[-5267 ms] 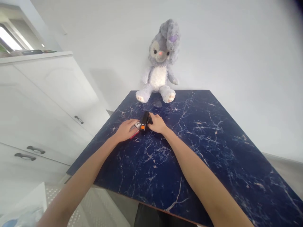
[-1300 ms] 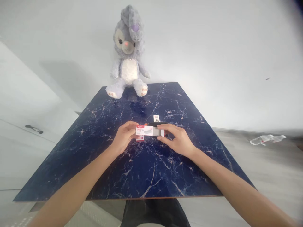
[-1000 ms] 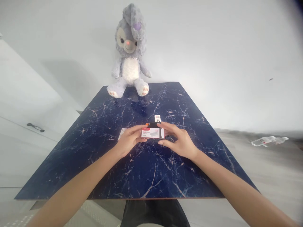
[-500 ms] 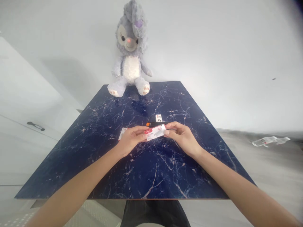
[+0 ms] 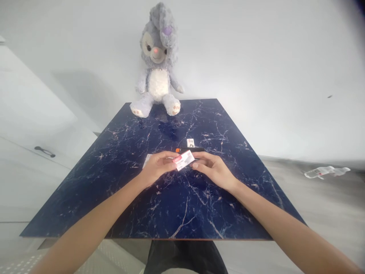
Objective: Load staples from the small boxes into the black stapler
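A small red-and-white carton (image 5: 184,160) with printed text is tilted in the air over the table, its right end higher. My left hand (image 5: 156,167) is closed on its left end, thumb in front and fingers behind. Close by the carton's right end is my right hand (image 5: 213,169), its thumb and index finger apart. Whether its fingertips touch the carton is hard to make out. A black pen-like object with an orange end (image 5: 178,150) lies just beyond the carton, next to a small white printed box (image 5: 190,143). Partly hidden by my left hand is a white printed piece (image 5: 146,160).
A grey plush rabbit (image 5: 158,84) sits at the far edge of the dark blue marbled table (image 5: 182,213), against the wall. Clear plastic bottles (image 5: 325,171) lie on the floor to the right. A white cabinet with a dark handle (image 5: 45,151) stands on the left.
The carton has tilted further, its right end rising and shifting left. The white end that stood out at its right no longer shows. My right hand has moved left, its fingers looser.
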`<state>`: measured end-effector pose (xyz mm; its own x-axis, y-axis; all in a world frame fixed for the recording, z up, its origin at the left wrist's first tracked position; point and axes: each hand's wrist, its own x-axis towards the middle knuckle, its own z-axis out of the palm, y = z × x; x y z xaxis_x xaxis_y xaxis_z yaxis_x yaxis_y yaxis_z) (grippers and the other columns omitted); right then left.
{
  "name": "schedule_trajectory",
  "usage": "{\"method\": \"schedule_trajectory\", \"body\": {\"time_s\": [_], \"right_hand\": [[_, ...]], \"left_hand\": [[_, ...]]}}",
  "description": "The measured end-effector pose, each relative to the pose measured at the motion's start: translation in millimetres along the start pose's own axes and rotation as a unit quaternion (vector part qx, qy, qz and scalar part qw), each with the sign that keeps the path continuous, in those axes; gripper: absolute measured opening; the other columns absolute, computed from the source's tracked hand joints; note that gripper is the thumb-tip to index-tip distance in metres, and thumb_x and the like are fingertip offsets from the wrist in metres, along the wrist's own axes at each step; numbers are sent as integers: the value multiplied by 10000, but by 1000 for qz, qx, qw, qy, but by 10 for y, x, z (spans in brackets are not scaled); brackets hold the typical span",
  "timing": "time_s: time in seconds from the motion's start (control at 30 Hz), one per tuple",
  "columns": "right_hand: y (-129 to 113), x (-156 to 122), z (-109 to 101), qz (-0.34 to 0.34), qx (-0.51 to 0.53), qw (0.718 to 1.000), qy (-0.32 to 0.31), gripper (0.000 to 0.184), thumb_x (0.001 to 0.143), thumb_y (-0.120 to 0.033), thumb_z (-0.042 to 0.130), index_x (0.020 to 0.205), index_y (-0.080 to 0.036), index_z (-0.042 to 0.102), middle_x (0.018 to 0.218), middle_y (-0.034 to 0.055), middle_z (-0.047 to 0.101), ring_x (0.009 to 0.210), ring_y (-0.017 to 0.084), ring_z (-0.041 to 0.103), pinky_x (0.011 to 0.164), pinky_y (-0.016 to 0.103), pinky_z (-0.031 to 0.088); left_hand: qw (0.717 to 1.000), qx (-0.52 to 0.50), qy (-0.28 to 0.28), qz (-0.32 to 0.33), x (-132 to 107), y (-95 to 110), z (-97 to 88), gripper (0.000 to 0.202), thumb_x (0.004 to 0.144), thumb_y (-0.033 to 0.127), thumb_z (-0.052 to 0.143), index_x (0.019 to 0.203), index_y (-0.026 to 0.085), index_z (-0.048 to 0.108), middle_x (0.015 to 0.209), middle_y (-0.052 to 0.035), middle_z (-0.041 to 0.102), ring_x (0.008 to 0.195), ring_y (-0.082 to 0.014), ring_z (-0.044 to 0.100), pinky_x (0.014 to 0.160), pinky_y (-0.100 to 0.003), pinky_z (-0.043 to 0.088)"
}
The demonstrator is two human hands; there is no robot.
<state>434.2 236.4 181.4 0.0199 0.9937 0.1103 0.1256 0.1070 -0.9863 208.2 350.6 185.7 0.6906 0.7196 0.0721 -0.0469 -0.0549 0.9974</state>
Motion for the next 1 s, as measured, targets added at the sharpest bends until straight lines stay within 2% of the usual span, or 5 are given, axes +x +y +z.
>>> {"method": "schedule_trajectory", "body": {"time_s": [0.17,0.3,0.57,0.8,1.0], "right_hand": [[-15,-40,88,-36,-87,995,-17,429,922,-368,657,1327,-257,574,1272,98,684,933,201,733,862,394,628],[51,-36,104,-47,-164,984,-42,277,938,-346,624,1196,-252,658,1075,56,744,877,193,729,800,357,627],[60,-18,123,-79,-235,967,-60,212,954,-315,588,1119,-247,702,955,32,745,774,163,702,711,299,608],[64,-43,203,-199,-240,950,-6,556,911,-346,674,1431,-280,487,1287,105,635,958,213,694,795,368,622],[2,-68,169,-246,-275,929,34,418,884,-336,724,1287,-287,622,1238,64,690,1087,247,683,917,386,585]], "left_hand": [[979,180,82,49,118,203,-386,329,751,426,808,985,201,755,1219,-105,704,927,-247,716,803,-369,566],[893,445,53,42,142,310,-670,307,807,501,718,751,199,726,923,-78,722,775,-213,665,721,-324,487],[807,571,-57,-141,25,415,-848,571,685,521,779,1160,231,656,920,-61,715,766,-247,660,653,-299,429],[913,388,-29,123,-109,508,-201,405,804,272,695,1200,238,619,1155,-63,686,867,-190,667,763,-309,510],[989,21,-146,25,-101,201,52,457,840,282,709,1286,222,628,1257,-124,659,1062,-275,671,818,-371,576]]}}
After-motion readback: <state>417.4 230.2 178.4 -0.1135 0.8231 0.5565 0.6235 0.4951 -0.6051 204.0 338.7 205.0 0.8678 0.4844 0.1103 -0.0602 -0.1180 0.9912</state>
